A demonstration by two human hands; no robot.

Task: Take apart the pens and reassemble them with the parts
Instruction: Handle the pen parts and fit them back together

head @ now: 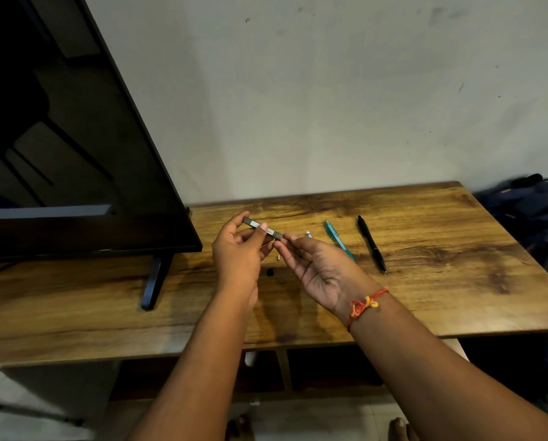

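A little black bit (270,272) and a little white bit (278,258) lie on the table (425,297) under the hands; a bump could roll them off the near edge. A hard pull may make a part pop out and fly away. The left hand (237,259) grips the dark pen tube (261,227) above the table. The right hand (327,272), palm up, pinches its right end. Farther right lie a green pen (339,240) and a black pen (372,245)

Single head-worn wide view, looking forward and down, close over wooden table (425,281), wall behind
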